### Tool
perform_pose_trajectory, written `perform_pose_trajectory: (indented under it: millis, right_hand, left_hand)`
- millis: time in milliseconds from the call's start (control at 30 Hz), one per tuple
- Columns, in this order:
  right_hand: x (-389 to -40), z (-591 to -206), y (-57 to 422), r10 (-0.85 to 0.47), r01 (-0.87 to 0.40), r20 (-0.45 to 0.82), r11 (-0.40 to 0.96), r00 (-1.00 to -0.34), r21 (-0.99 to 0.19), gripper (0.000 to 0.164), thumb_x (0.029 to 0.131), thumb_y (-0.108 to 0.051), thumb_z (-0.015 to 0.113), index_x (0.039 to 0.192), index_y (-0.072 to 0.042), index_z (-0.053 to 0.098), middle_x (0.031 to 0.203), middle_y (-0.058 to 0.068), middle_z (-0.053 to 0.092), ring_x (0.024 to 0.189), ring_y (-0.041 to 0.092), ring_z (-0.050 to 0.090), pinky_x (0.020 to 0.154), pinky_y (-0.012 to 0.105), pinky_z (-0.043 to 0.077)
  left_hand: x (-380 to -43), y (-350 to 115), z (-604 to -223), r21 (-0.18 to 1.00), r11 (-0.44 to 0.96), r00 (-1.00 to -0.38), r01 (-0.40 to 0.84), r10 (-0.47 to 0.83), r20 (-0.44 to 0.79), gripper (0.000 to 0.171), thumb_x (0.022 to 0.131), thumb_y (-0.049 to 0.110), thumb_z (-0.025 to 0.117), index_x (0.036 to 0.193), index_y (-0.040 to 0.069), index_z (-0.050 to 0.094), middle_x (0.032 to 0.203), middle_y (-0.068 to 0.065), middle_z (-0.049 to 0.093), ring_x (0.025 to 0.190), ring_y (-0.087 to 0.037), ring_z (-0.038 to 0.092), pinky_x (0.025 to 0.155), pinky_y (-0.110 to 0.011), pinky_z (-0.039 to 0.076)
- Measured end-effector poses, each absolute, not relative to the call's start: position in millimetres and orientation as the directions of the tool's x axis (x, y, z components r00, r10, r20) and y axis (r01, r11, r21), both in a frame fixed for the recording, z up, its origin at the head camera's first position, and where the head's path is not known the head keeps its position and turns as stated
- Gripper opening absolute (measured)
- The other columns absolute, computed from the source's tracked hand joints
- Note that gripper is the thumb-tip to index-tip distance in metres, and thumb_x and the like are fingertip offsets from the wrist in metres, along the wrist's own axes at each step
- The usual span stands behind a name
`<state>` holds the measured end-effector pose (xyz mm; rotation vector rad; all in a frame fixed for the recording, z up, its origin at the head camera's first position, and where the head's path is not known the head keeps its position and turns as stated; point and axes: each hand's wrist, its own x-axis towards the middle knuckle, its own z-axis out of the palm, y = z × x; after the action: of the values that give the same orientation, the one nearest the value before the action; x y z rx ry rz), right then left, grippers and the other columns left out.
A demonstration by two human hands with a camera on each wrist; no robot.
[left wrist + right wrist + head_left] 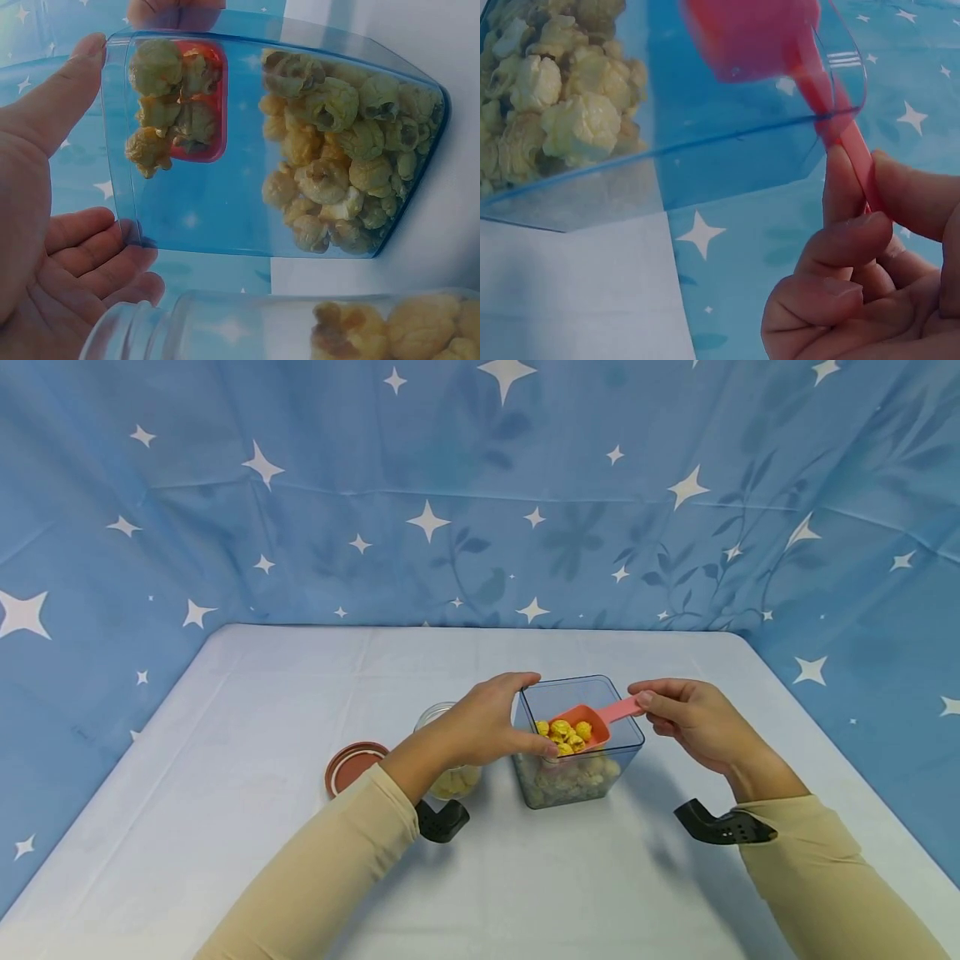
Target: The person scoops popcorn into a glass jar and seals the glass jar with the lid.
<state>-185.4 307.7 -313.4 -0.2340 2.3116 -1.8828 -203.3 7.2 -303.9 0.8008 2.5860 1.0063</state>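
Bkgd: blue star-print cloth (pixel 337 435) behind a white-topped table (pixel 187 827). L hand (pixel 491 720) spread wide over the left side of the clear tub (pixel 566 692), thumb on the near rim, fingertips on the far side, tub held btwn them. R hand (pixel 701 722) has thumb + forefinger pinched on the handle end of the pink scoop (pixel 602 723), other fingers curled in loosely.

Key relation: scoop lies directly left of R hand, long axis running left and a bit toward the person, handle across the tub's right rim, bowl inside the mouth and close to L thumb. Bowl's loaded w/ yellow popcorn (pixel 573 737), well above the paler popcorn (pixel 330 165) at the tub bottom.

Next out: glass jar (pixel 247 334), upright, uncovered, some popcorn in it, just left of the tub & partly hidden by L forearm. So L hand is nearer the jar; L hand + tub wall sit btwn it and the bowl. Farther left, the brown lid (pixel 352 767) lies flat, near the jar.
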Motion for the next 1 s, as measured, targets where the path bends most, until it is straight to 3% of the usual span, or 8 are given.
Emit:
perform_pose_trajectory:
  millis: [133, 433, 1000]
  right_hand:
    - [-185.0, -313.8, 306.1, -0.182, -0.015, -0.021, 0.192, -0.983, -0.981, 0.017, 0.104, -0.013, 0.056, 0.115, -0.006, 0.066, 0.088, 0.000, 0.060, 0.077, 0.015, 0.050, 0.066, 0.023, 0.045]
    - [-185.3, -313.7, 302.6, -0.100, 0.032, -0.045, 0.125, -0.994, -0.992, 0.013, 0.102, -0.019, 0.061, 0.099, -0.025, 0.073, 0.087, -0.002, 0.065, 0.074, 0.015, 0.049, 0.065, 0.022, 0.044]
    - [-184.7, -312.3, 302.3, -0.093, 0.089, -0.097, 0.085, -0.991, -0.992, 0.011, 0.101, -0.023, 0.063, 0.099, -0.022, 0.074, 0.086, -0.001, 0.064, 0.074, 0.015, 0.049, 0.064, 0.023, 0.045]
  left_hand:
    - [-203.5, 7.6, -303.8, 0.681, 0.614, -0.820, 0.398, 0.572, -0.036, 0.095, 0.080, 0.047, 0.083, 0.156, 0.015, 0.036, 0.158, -0.004, 0.036, 0.144, -0.022, 0.033, 0.114, -0.043, 0.033]
    - [-204.0, 7.5, -304.2, 0.685, 0.617, -0.821, 0.388, 0.569, -0.048, 0.096, 0.080, 0.047, 0.084, 0.156, 0.016, 0.035, 0.159, -0.004, 0.035, 0.145, -0.022, 0.031, 0.115, -0.044, 0.031]
    - [-203.6, 7.7, -304.5, 0.692, 0.611, -0.822, 0.384, 0.568, -0.045, 0.095, 0.080, 0.046, 0.084, 0.156, 0.015, 0.036, 0.158, -0.004, 0.036, 0.145, -0.023, 0.032, 0.115, -0.045, 0.032]
